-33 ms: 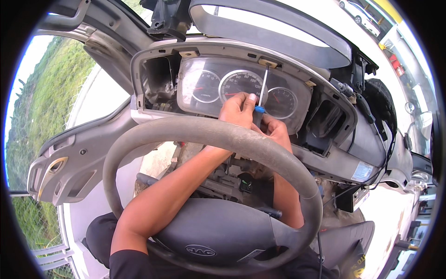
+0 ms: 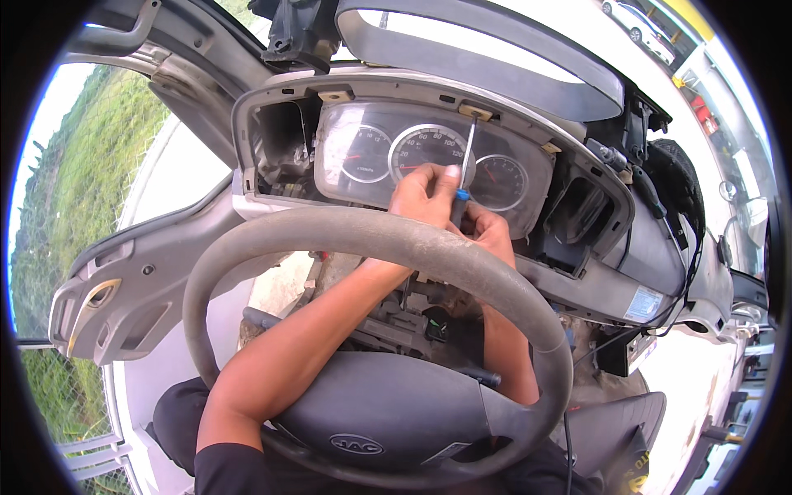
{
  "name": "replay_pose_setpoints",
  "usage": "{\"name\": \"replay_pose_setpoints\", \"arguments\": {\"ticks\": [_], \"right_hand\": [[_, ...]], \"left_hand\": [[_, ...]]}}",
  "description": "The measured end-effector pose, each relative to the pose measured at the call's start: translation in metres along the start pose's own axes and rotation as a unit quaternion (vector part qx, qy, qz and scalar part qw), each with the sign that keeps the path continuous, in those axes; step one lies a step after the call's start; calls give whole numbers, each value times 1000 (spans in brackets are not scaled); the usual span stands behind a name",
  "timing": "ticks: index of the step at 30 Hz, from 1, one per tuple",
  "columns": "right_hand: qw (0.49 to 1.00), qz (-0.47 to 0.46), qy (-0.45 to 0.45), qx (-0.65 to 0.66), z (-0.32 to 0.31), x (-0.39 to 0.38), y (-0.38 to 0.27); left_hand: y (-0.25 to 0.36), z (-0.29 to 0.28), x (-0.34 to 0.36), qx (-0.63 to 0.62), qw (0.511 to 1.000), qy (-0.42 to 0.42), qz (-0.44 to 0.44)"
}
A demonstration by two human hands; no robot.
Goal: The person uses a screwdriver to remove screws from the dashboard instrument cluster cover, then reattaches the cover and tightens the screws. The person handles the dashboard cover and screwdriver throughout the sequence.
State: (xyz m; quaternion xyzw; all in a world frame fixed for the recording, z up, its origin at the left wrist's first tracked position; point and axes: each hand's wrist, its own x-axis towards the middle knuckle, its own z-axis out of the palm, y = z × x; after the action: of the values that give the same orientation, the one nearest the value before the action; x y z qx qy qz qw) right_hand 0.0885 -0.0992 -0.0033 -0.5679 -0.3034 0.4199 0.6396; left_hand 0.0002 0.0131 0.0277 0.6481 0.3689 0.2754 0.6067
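Note:
A screwdriver point(image 2: 469, 157) with a thin metal shaft and a blue collar points up across the instrument cluster point(image 2: 346, 194). Its tip meets a tan mounting tab point(image 2: 476, 112) at the cluster's upper edge, or lies just in front of it. My left hand point(image 2: 422, 196) pinches the shaft just above the blue collar, thumb and fingers closed. Below it, my right hand point(image 2: 491, 231) is closed around the dark handle, partly hidden behind the steering wheel point(image 2: 363, 227). Both arms reach past the wheel, the left through its opening. The gauges sit behind a clear, dusty cover.
A loose grey trim hood point(image 2: 487, 66) lies above the dash. Open cavities point(image 2: 577, 219) flank the cluster. Dark cables point(image 2: 689, 272) hang at the right. An open door point(image 2: 124, 309) stands at the left. Below the wheel the steering column parts point(image 2: 396, 326) are exposed.
The screwdriver's blue collar and my left thumb have shifted very slightly to the right. The tip stays at the same mounting tab.

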Motion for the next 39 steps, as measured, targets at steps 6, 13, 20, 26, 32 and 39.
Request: {"name": "replay_pose_setpoints", "arguments": {"ticks": [6,13,20,26,32,39], "right_hand": [[993,-104,59,-11,22,7,-1],[995,65,-71,-26,-24,7,-11],[995,0,38,-94,-3,10,-1],[996,-34,51,-73,1,7,0],[993,43,-113,16,-22,0,-17],[998,43,-14,-51,-1,-4,-12]], "left_hand": [[2,-3,3,52,998,13,44],[-1,-2,2,-118,990,-73,33],[3,2,0,-72,996,-41,28],[13,2,-1,14,1000,-19,8],[-3,-2,10,-64,996,-34,55],[8,-2,-4,-23,998,-46,22]]}}
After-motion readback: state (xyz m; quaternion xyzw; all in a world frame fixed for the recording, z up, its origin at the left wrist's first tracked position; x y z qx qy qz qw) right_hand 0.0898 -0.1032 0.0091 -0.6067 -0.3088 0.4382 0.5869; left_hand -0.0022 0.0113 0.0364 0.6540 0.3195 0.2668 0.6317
